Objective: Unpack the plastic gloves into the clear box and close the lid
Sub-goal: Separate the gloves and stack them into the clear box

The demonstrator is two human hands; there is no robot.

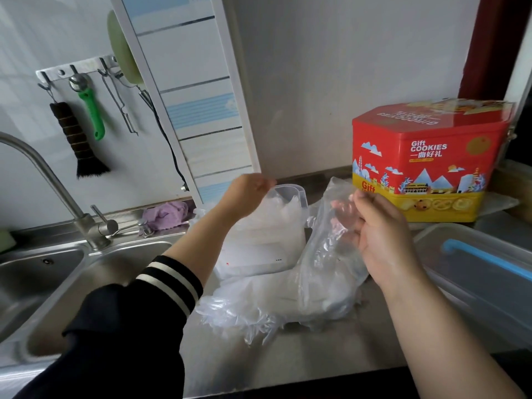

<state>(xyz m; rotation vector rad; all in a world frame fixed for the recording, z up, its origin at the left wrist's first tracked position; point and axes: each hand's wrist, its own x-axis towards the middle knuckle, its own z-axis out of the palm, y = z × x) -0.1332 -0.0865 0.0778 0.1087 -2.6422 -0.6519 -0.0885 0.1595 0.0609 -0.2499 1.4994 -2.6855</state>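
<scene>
A clear box (299, 197) stands on the steel counter, packed with whitish plastic gloves (259, 234). My left hand (247, 194) pinches at the box's top rim. Just right of the box, my right hand (380, 234) grips the upper end of a clear plastic bag (325, 254), holding it upright. The bag's lower part lies on the counter, with crumpled plastic gloves (244, 309) spilling out in front of the box. A clear lid-like piece with a blue strip (475, 269) lies at the right edge.
A red and yellow cookie tin (426, 156) stands at the back right. A double steel sink (72, 283) with a tap (57, 185) fills the left. A purple cloth (167, 214) lies behind the sink. Utensils hang on a wall rack (77, 73).
</scene>
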